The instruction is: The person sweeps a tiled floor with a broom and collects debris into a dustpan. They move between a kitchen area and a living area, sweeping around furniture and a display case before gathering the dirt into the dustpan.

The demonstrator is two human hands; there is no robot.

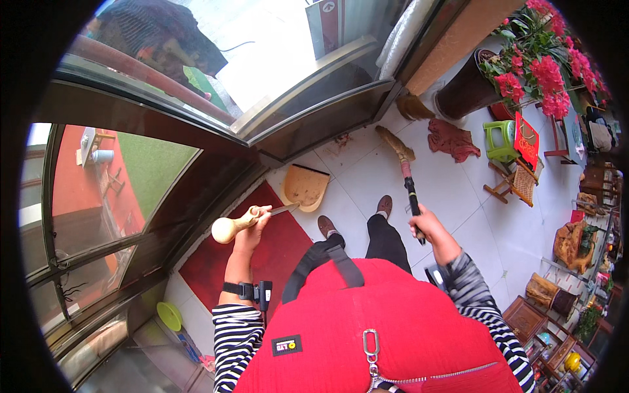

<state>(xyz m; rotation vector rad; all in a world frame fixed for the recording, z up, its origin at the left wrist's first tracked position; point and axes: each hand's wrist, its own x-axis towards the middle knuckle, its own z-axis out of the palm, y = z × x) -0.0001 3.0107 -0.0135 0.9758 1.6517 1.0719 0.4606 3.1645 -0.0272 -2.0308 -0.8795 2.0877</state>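
Note:
My left hand [253, 231] grips the handle of a long-handled dustpan, with a pale gourd-shaped knob [224, 230] beside the fingers. The yellowish pan [305, 187] rests on the tiled floor at the edge of a red mat, with some dirt in it. My right hand [432, 228] is closed around the dark handle of a broom [411, 189]. The broom's tan bristles [394, 142] lie on the white tiles, to the right of the pan. Between them, near the door frame, is a small patch of reddish-brown debris [342, 140].
A red cloth [451, 139] and another brush head [414, 107] lie near a potted flowering plant [467, 83]. A green stool [500, 141] and a folding wooden stool [518, 182] stand at right. Glass doors [314, 113] border the floor. A person [157, 39] is outside.

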